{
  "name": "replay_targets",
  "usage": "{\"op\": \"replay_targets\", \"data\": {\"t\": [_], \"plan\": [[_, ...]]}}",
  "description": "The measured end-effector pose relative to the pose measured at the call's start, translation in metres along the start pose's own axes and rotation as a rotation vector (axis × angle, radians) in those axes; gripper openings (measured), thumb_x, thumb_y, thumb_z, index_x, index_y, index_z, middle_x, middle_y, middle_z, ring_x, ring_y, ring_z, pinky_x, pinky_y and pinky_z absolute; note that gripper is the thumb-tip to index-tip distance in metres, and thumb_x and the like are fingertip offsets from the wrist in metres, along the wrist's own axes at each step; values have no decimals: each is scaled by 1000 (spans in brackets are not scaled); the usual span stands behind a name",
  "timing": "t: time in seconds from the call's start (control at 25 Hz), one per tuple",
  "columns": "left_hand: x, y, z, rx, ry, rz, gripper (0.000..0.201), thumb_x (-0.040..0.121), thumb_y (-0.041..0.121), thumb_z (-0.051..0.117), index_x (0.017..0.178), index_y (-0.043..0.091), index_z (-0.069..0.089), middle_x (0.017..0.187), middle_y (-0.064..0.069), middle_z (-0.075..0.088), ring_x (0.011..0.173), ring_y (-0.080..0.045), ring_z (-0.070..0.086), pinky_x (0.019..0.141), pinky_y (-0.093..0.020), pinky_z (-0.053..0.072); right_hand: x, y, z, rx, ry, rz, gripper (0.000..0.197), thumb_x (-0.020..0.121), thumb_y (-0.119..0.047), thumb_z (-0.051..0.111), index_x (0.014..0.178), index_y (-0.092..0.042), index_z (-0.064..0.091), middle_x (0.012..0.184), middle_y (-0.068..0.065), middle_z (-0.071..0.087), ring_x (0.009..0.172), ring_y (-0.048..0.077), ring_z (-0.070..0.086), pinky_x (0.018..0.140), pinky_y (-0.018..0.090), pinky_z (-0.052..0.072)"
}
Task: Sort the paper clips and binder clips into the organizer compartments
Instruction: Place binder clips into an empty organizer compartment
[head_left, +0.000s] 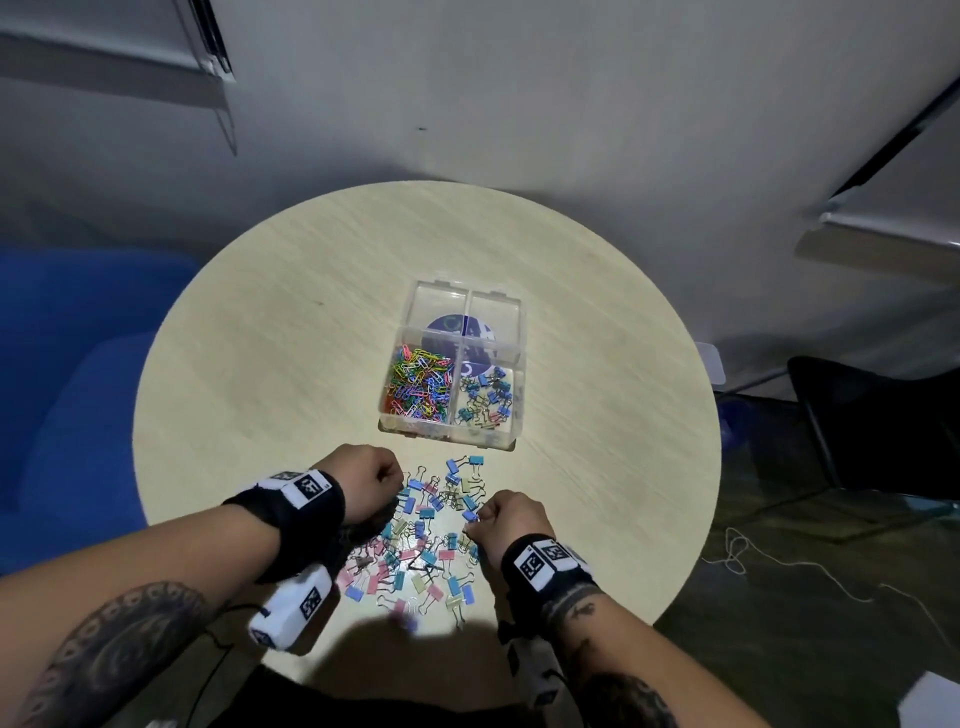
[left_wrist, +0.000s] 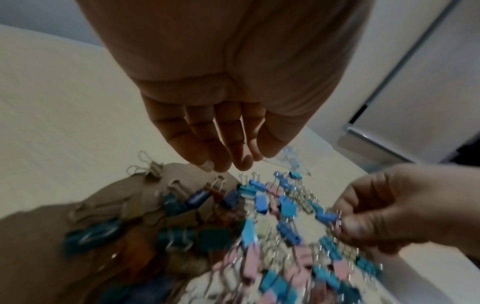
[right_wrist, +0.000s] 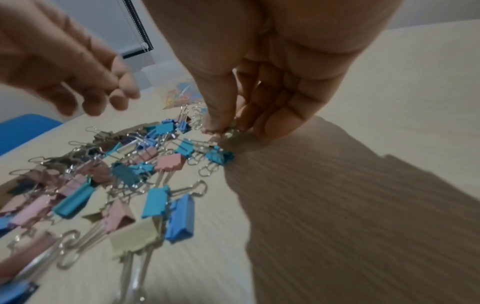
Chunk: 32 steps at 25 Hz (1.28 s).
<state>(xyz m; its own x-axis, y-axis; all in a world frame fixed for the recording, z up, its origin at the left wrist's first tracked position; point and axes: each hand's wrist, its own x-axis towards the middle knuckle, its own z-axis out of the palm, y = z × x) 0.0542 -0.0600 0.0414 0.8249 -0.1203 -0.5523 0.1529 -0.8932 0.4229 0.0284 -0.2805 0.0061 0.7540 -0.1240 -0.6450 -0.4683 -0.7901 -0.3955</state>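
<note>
**A:** Right hand (right_wrist: 262, 86) first: thumb and fingers (right_wrist: 218, 115) pinched together at the pile's edge on the side away from the left hand, tips down on some wire handles. Looks like they've closed on a binder clip (right_wrist: 231, 130), but it's blurry and I can't tell the clip's colour. Left hand (left_wrist: 221, 115) hangs just above the pile on the opposite side, its fingers (left_wrist: 221, 158) loosely curved and nothing in them in the wrist view.

**B:** So which step is this?

**A:** Paper clips (head_left: 418, 384) look done, I'd say. They fill the organizer (head_left: 511, 395) compartment nearest the pile on the left. Next to it, the near right one has a few binder clips in it. The two far compartments look empty. The big binder clip pile (head_left: 426, 540) sits loose on the worktop (head_left: 311, 322), just on the person's side of the organizer.

**B:** Next move?

**A:** Probably lift that clip clear without dragging tangled handles along, then carry it over the organizer's near wall and drop it in the near right compartment. Left hand could grab its own.

**B:** Any writing?

**A:** Dark round sticker (head_left: 457, 338) under the organizer's far half, with pale marks I can't read. Wrist bands have square black-and-white markers, no words.
</note>
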Motion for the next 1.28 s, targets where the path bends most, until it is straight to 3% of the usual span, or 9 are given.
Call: {"op": "replay_targets", "data": {"t": [0.12, 0.32, 0.48, 0.64, 0.84, 1.0, 1.12, 1.2, 1.28], "plan": [[-6, -10, 15, 57, -36, 63, 22, 87, 25, 54, 101, 29, 69, 101, 10, 70, 96, -13, 63, 78, -20, 46, -6, 8, -3, 226, 29, 13, 18, 81, -27, 81, 91, -21, 68, 93, -1, 71, 74, 13, 63, 54, 18, 45], [-6, 8, 39, 87, -87, 291, 22, 84, 32, 64, 106, 29, 68, 95, 15, 57, 91, -8, 55, 78, -21, 43, -18, 21, -4, 747, -12, 124, 7, 89, -11, 71, 94, -6, 70, 79, 7, 71, 62, 19, 59, 55, 23, 48], [-8, 20, 56, 278, -225, 406, 41, 80, 42, 69, 119, 34, 63, 108, 12, 49, 104, -11, 51, 88, -29, 47, -15, 21, -13, 1263, -163, 279, 15, 80, 3, 67, 92, 1, 58, 87, 23, 53, 82, 32, 60, 75, 36, 62], [-9, 22, 60, 448, -216, 476, 29, 89, 32, 63, 118, 31, 63, 118, 6, 53, 110, -17, 52, 90, -37, 49, -16, 18, -22, 1468, -148, 301, 19, 87, 15, 40, 80, -2, 48, 75, 14, 41, 62, 29, 49, 53, 34, 58], [-3, 25, 51, 412, -180, 484, 18, 93, 29, 49, 91, 24, 66, 97, 5, 64, 89, -16, 58, 77, -29, 48, -13, 21, -29, 1455, -116, 301, 26, 80, 7, 26, 84, -2, 50, 72, 12, 46, 54, 21, 43, 44, 21, 32], [3, 20, 42, 139, -131, 385, 9, 93, 27, 53, 91, 26, 62, 94, 10, 67, 87, -11, 60, 75, -23, 47, -9, 26, -25, 1371, -206, 321, 8, 84, -11, 47, 80, -8, 54, 66, 5, 49, 50, 17, 38, 39, 18, 28], [3, 13, 39, -224, -50, 276, 14, 96, 17, 56, 102, 28, 63, 86, 11, 67, 76, -2, 60, 65, -10, 42, -9, 28, -17, 1052, -236, 243, 15, 82, -25, 59, 70, -17, 53, 60, 2, 44, 45, 15, 30, 39, 21, 22], [3, 11, 38, -557, -55, 182, 19, 97, 7, 55, 105, 23, 63, 76, 8, 63, 60, 0, 57, 60, -13, 44, -13, 25, -10, 824, -207, 127, 15, 79, -25, 62, 68, -17, 57, 59, 4, 48, 44, 15, 33, 42, 22, 25], [2, 9, 36, -905, -114, 111, 20, 99, -1, 51, 106, 13, 63, 78, -4, 63, 56, -9, 57, 60, -23, 50, -19, 16, 0, 674, -170, 23, 10, 80, -25, 68, 79, -15, 68, 65, 2, 63, 49, 15, 46, 45, 22, 36]]}}
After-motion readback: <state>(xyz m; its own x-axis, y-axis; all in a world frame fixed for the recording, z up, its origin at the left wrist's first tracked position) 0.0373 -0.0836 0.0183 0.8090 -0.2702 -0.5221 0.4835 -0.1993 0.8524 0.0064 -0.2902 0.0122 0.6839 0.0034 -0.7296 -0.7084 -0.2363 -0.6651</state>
